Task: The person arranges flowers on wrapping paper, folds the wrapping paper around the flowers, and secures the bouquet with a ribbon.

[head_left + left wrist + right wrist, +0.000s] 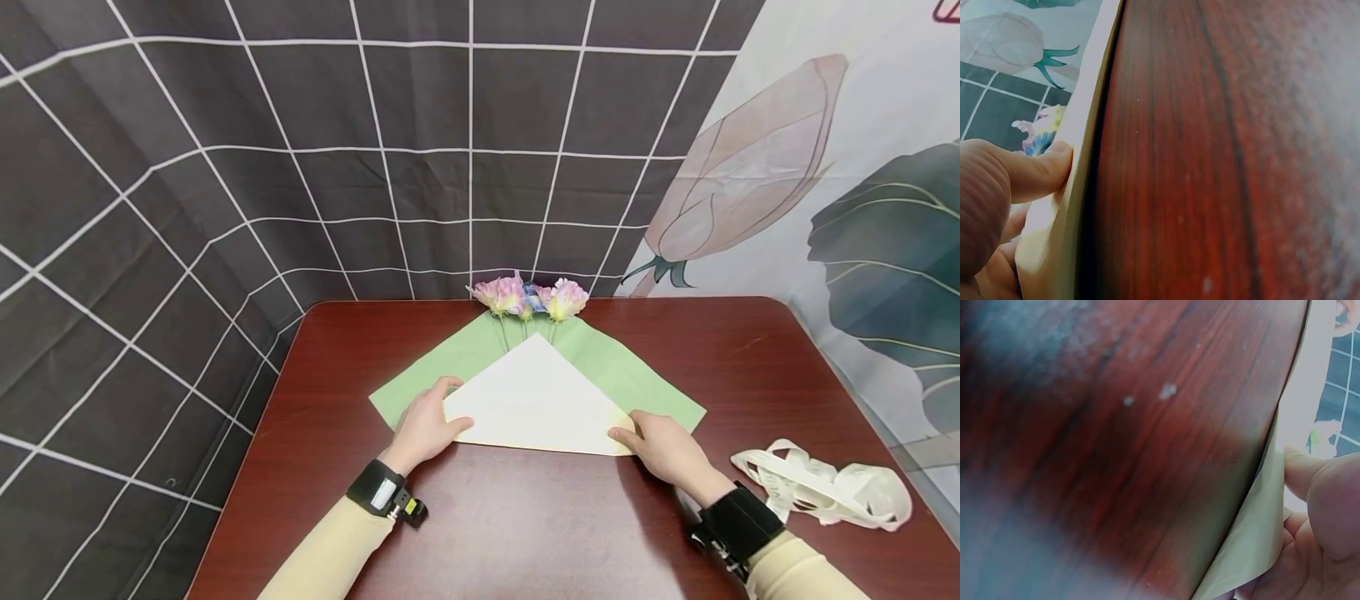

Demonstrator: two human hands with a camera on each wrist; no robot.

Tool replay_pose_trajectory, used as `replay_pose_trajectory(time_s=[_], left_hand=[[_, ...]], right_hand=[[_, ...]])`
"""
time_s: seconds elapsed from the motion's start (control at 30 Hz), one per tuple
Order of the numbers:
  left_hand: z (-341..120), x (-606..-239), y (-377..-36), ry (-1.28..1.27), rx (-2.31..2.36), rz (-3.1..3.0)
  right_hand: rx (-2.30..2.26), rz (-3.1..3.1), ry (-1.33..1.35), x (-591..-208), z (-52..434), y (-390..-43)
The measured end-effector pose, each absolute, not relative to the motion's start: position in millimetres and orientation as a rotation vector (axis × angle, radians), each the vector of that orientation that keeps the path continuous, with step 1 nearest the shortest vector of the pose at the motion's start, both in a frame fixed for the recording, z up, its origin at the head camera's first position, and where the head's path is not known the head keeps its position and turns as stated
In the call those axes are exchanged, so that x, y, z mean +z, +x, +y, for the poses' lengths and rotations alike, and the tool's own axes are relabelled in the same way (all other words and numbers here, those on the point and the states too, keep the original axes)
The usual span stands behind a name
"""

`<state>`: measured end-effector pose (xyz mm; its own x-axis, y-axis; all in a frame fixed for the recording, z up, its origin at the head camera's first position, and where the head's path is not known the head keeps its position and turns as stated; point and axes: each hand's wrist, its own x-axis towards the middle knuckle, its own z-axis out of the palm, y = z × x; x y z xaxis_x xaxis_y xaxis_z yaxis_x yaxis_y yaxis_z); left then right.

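A white triangular sheet of wrapping paper [536,400] with pale yellow edges lies on a wider light green sheet [645,375]. My left hand [427,425] holds its left corner; in the left wrist view the thumb [1041,172] presses on top, with fingers partly hidden behind the paper. My right hand [667,446] pinches the right corner, where the paper edge [1257,531] bends up off the table in the right wrist view. Pink and blue flowers [501,295] stick out above the far edge, their thin stems running under the white point.
A loose bundle of white ribbon [832,487] lies at the right of the dark red wooden table [540,533]. Behind the table hangs a dark cloth [420,108] with a white grid. A flower-printed cloth [750,183] hangs at the right.
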<state>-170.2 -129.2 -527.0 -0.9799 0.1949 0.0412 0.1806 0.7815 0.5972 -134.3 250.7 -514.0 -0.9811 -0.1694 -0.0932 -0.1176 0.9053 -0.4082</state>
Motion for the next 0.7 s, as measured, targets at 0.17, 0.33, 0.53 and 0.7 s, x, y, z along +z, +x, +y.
replay_pose_trajectory(time_s=[0.17, 0.33, 0.53, 0.7], left_hand=[[-128.4, -528.2, -171.4, 0.312, 0.988, 2.94], [-127.9, -528.9, -172.0, 0.326, 0.975, 2.939], [-126.5, -529.2, -171.5, 0.318, 0.932, 2.957], [-125.9, -531.8, -171.0, 0.318, 0.928, 2.966]], right_hand=[[-0.611, 2.94, -0.21, -514.7, 251.9, -135.1], [-0.594, 2.942, -0.189, -515.4, 252.2, -135.4], [-0.574, 2.943, -0.175, -515.1, 251.7, -136.6], [-0.564, 2.94, -0.162, -516.0, 250.9, -138.3]])
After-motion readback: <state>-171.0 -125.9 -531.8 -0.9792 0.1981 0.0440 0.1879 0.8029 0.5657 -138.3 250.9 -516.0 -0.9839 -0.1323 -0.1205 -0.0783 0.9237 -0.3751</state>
